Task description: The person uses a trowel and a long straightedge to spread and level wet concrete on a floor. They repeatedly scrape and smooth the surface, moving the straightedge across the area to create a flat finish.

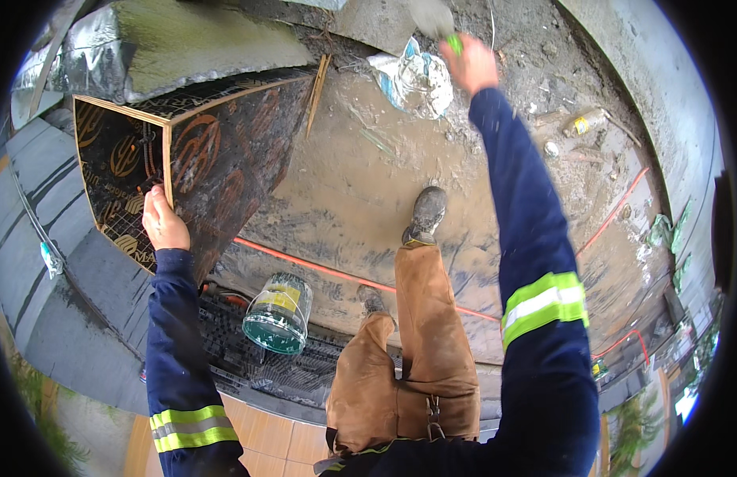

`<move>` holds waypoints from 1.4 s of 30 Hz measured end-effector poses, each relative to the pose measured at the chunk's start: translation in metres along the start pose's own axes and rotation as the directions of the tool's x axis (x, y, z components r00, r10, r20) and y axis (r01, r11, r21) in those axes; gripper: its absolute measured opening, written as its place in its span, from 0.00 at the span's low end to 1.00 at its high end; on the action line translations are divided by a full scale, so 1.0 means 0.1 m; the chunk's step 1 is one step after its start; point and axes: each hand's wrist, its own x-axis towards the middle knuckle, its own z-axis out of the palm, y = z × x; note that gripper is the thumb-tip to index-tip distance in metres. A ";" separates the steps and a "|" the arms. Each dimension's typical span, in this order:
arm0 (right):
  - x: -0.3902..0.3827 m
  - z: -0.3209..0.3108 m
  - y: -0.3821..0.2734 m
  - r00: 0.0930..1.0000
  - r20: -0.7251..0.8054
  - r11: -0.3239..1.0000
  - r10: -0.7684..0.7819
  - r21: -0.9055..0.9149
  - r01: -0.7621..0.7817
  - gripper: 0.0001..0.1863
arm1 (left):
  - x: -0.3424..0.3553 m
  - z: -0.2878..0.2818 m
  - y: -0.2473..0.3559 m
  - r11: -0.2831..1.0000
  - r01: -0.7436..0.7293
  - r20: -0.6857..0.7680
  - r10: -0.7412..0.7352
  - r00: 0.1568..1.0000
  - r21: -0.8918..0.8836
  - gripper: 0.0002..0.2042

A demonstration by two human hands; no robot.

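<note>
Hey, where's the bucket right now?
In the head view, the bucket is left of centre, just below the orange line in the picture, between the dark board box at the left hand and the brown trousers.

The tool handle (pixel 455 44) is coloured green. The black panels (pixel 233 151) are patterned with orange and gold emblems. The navy sleeves (pixel 527 215) are banded in lime-yellow and silver. The trousers (pixel 432 318) are coloured brown. The green bucket (pixel 263 316) is splashed with white, the hose (pixel 328 270) tinted orange.
</note>
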 end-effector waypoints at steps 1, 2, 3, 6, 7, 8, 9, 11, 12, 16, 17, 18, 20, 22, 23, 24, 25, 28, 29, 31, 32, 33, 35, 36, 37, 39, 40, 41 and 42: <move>-0.33 0.10 0.13 0.998 0.028 0.999 0.052 -0.013 -0.052 0.16 | 0.02 -0.01 0.04 0.999 -0.026 -0.018 0.025 1.000 -0.022 0.19; -0.72 0.20 0.12 0.987 0.053 0.988 0.154 0.009 -0.155 0.15 | 0.01 -0.05 0.04 1.000 -0.002 0.010 0.003 1.000 -0.016 0.19; -1.07 0.36 0.20 0.957 0.062 0.959 0.283 -0.018 -0.282 0.16 | 0.02 -0.04 0.04 1.000 0.011 0.045 -0.010 0.999 -0.021 0.19; -1.72 0.85 0.25 0.848 0.260 0.884 0.462 -0.061 -0.463 0.20 | -0.01 -0.01 -0.11 0.999 -0.036 0.010 0.036 0.999 0.006 0.21; -1.83 1.01 0.28 0.817 0.298 0.866 0.494 -0.085 -0.492 0.20 | -0.01 0.00 -0.22 0.998 -0.030 0.029 0.028 0.999 0.057 0.22; -1.92 1.17 0.32 0.783 0.336 0.847 0.524 -0.108 -0.520 0.20 | -0.01 -0.01 -0.24 0.997 0.024 0.030 -0.026 0.999 0.068 0.22; -1.93 1.35 0.39 0.800 0.318 0.860 0.509 -0.135 -0.493 0.21 | -0.01 -0.01 -0.25 0.994 0.078 0.031 -0.081 0.996 0.080 0.22; -1.65 1.65 0.47 0.814 0.313 0.872 0.490 -0.157 -0.464 0.23 | -0.06 -0.08 -0.56 0.879 -0.229 0.052 0.228 0.972 0.418 0.16; -1.42 1.76 0.51 0.829 0.180 0.848 0.530 -0.129 -0.514 0.24 | -0.05 -0.09 -0.62 0.854 -0.277 0.072 0.274 0.959 0.440 0.15; -0.97 1.68 0.40 0.842 0.157 0.856 0.516 -0.060 -0.513 0.21 | -0.04 -0.18 -0.73 0.821 -0.292 0.108 0.276 0.955 0.491 0.16; -1.02 1.68 0.42 0.843 0.135 0.854 0.520 -0.048 -0.519 0.21 | -0.05 -0.16 -0.72 0.827 -0.296 0.108 0.279 0.954 0.479 0.16; -1.13 1.63 0.43 0.854 0.109 0.860 0.508 -0.014 -0.510 0.21 | -0.05 -0.14 -0.72 0.833 -0.299 0.107 0.283 0.953 0.465 0.16; -1.28 1.50 0.47 0.867 0.058 0.868 0.494 0.028 -0.496 0.23 | -0.05 -0.12 -0.65 0.825 -0.309 0.112 0.292 0.950 0.474 0.15; -1.32 1.33 0.46 0.865 -0.024 0.864 0.501 0.057 -0.499 0.24 | -0.06 -0.12 -0.60 0.863 -0.291 0.113 0.269 0.957 0.414 0.15; -1.30 1.23 0.45 0.862 -0.066 0.864 0.503 0.071 -0.499 0.25 | -0.05 -0.11 -0.54 0.880 -0.281 0.112 0.257 0.960 0.382 0.16; -1.27 1.12 0.46 0.865 -0.081 0.868 0.495 0.085 -0.489 0.26 | -0.04 -0.09 -0.47 0.974 -0.128 0.091 0.113 0.989 0.185 0.18; -1.21 0.99 0.48 0.880 -0.111 0.886 0.462 0.102 -0.453 0.26 | -0.02 -0.08 -0.32 0.991 -0.061 0.088 0.050 0.995 0.120 0.19; -0.91 0.55 0.38 0.909 -0.158 0.921 0.386 0.127 -0.369 0.25 | -0.01 -0.06 -0.05 0.990 0.130 0.103 -0.124 0.987 -0.054 0.23; -0.77 0.43 0.34 0.923 -0.190 0.939 0.336 0.148 -0.311 0.24 | -0.01 -0.06 -0.04 0.994 0.104 0.100 -0.100 0.990 -0.035 0.23; -0.47 0.25 0.28 0.938 -0.250 0.963 0.240 0.186 -0.197 0.23 | 0.00 -0.06 -0.01 0.995 0.077 0.112 -0.070 0.991 -0.064 0.22; -0.30 0.15 0.19 0.964 -0.224 0.986 0.145 0.109 -0.123 0.22 | 0.01 -0.07 0.07 0.992 0.106 0.119 -0.097 0.988 -0.072 0.21; -0.16 0.08 0.08 0.980 -0.190 0.998 0.052 0.033 -0.046 0.21 | 0.02 -0.07 0.05 0.992 0.105 0.104 -0.097 0.990 -0.072 0.21; 0.06 0.14 -0.11 0.958 -0.246 0.981 -0.145 0.094 0.172 0.20 | 0.02 -0.02 0.01 0.992 0.099 0.067 -0.094 0.993 -0.079 0.21; 0.18 0.05 -0.46 0.986 -0.132 0.977 -0.098 0.176 0.121 0.20 | 0.02 -0.03 -0.02 0.996 0.073 0.063 -0.070 0.996 -0.046 0.21; 0.24 -0.02 -0.82 0.998 -0.009 0.967 -0.058 0.246 0.058 0.21 | 0.00 -0.04 -0.02 0.996 0.083 0.057 -0.081 0.995 -0.042 0.21; 0.39 0.11 -1.00 0.975 -0.067 0.959 -0.212 0.175 0.221 0.14 | 0.01 -0.05 0.06 0.994 0.086 0.077 -0.081 0.994 -0.063 0.21; 0.37 0.22 -0.93 0.978 -0.031 0.970 -0.206 0.123 0.208 0.16 | 0.02 -0.01 0.08 0.994 0.079 0.080 -0.073 0.994 -0.079 0.21; 0.30 0.36 -0.83 0.981 -0.003 0.978 -0.195 0.070 0.194 0.18 | 0.04 0.03 0.09 0.993 0.066 0.081 -0.058 0.995 -0.097 0.20; 0.11 0.40 -0.78 0.980 -0.103 0.972 -0.167 0.147 0.182 0.17 | 0.04 0.01 0.07 0.993 0.062 0.081 -0.054 0.995 -0.096 0.20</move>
